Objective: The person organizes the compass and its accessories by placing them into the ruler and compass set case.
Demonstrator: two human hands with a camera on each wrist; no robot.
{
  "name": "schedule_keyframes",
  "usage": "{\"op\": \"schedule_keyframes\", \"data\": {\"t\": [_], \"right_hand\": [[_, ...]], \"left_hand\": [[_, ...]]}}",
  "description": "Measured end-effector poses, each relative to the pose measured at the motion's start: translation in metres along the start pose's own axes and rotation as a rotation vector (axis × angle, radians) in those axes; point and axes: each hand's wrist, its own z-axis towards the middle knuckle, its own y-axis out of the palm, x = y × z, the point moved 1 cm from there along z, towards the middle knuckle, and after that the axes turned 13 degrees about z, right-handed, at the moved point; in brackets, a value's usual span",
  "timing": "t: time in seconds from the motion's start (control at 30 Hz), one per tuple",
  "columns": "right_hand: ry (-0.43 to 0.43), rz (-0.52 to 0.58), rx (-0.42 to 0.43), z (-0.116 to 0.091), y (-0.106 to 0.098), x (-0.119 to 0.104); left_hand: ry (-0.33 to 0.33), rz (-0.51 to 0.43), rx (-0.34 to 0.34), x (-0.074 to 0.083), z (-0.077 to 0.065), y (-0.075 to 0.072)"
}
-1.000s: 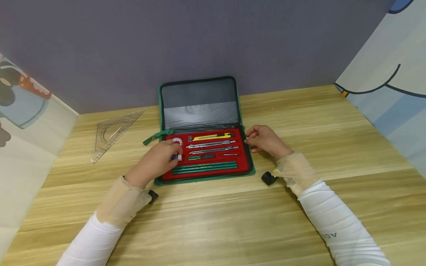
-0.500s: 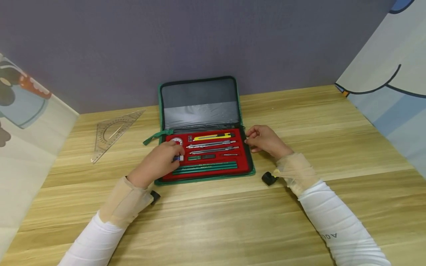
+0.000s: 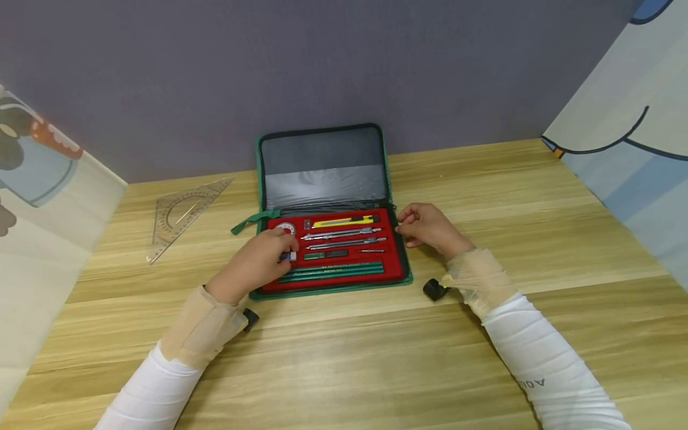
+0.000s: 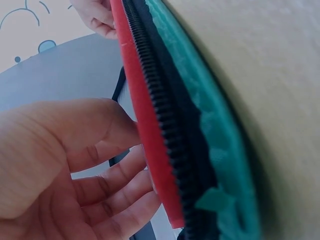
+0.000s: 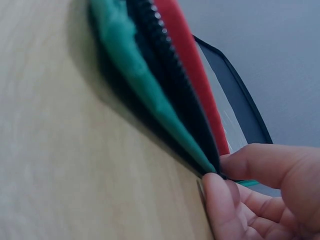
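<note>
A zippered drawing set case lies open, its red tray toward me. My left hand reaches over the tray's left side, thumb and forefinger on either side of a small blue and white eraser. In the left wrist view, the tray edge hides the eraser and the fingertips of my left hand. At the case's right edge, my right hand pinches the rim by the zipper. Close up in the right wrist view, thumb and forefinger of that right hand meet on the green and black edge.
The tray bears a yellow utility knife, two compasses, green pencils, a lead box, a sharpener and a white round disc. A clear set square lies on the wooden table. A grey panel stands behind.
My left hand has shifted slightly to the right, and the eraser with it. The right hand keeps its place at the case's edge.
</note>
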Motion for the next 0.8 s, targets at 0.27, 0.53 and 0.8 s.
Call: {"op": "schedule_keyframes", "data": {"t": [0.27,0.53,0.8], "right_hand": [[0.0,-0.008,-0.001,-0.0006,-0.0004,0.0007],[0.0,-0.017,-0.005,-0.0005,-0.0012,0.001],[-0.002,-0.018,-0.005,0.0001,-0.0009,0.0007]], "left_hand": [[0.004,0.001,0.003,-0.0003,0.0001,0.0013],[0.006,-0.002,0.008,-0.0004,-0.0003,0.0013],[0.001,-0.003,0.012,-0.0001,-0.0006,0.0012]]}}
